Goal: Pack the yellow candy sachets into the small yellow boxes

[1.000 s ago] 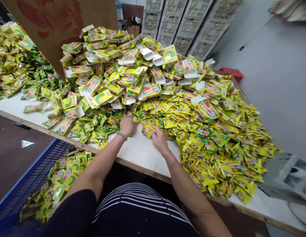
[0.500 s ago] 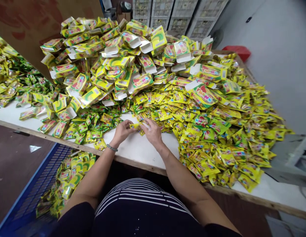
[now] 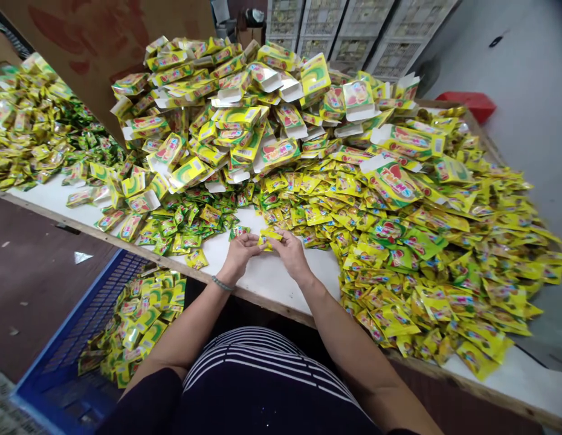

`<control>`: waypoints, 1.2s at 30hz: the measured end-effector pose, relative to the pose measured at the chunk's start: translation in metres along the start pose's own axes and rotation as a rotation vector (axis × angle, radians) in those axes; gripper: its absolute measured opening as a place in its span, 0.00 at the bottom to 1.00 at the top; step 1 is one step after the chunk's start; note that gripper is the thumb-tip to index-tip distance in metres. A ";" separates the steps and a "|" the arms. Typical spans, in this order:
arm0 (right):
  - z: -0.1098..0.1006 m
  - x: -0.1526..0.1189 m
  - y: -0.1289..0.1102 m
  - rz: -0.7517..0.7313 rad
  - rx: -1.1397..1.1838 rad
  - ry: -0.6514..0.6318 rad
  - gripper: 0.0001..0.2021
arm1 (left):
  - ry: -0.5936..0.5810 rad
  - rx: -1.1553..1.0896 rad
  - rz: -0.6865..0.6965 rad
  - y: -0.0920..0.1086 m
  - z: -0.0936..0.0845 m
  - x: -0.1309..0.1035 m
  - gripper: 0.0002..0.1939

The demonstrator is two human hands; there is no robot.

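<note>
My left hand [image 3: 238, 257] and my right hand [image 3: 292, 252] meet over the white tabletop near its front edge. Between their fingertips is a small yellow sachet [image 3: 269, 237], which both hands pinch from either side. Just beyond my left fingers lies a green sachet [image 3: 239, 231]. A heap of small green sachets [image 3: 181, 223] spreads to the left of my hands. On the right, a large pile of yellow sachets [image 3: 399, 296] reaches close to my right forearm. Fingers partly cover the held sachet.
Behind the sachets rises a stack of small yellow cartons [image 3: 238, 118], many with open flaps. A brown cardboard sheet [image 3: 95, 48] stands at the left. Below the table edge sits a blue crate [image 3: 67, 338] holding filled-looking cartons. White crates [image 3: 321, 45] stand behind.
The view has swung left, so everything sits further right. Both hands have drawn slightly nearer to me, and the yellow sachet is now raised between them.
</note>
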State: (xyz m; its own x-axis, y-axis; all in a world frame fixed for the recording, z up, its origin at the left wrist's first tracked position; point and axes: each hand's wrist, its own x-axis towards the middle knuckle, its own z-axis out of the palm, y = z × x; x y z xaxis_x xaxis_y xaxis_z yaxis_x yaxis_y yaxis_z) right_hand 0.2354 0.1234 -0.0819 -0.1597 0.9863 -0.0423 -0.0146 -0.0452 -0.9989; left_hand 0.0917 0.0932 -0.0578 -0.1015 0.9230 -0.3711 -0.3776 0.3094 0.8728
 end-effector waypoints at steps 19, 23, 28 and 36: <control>-0.010 0.005 0.000 -0.227 -0.355 -0.030 0.09 | 0.204 1.244 0.291 0.022 -0.029 0.027 0.08; -0.012 0.003 -0.005 -0.202 -0.381 -0.121 0.09 | -0.166 0.844 0.239 0.011 -0.027 0.023 0.10; -0.012 -0.003 -0.008 -0.096 -0.432 -0.111 0.15 | -0.274 0.540 0.114 0.010 -0.025 0.012 0.17; -0.011 -0.002 -0.011 -0.078 -0.383 0.053 0.20 | 0.762 1.178 0.688 0.109 -0.060 0.013 0.15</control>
State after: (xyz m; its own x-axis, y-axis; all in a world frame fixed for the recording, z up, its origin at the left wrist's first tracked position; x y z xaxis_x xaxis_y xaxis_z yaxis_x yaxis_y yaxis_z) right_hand 0.2464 0.1236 -0.0712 -0.1208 0.9918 0.0426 0.3463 0.0824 -0.9345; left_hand -0.0057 0.1256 0.0134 -0.5077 0.7408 0.4399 0.8054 0.2269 0.5476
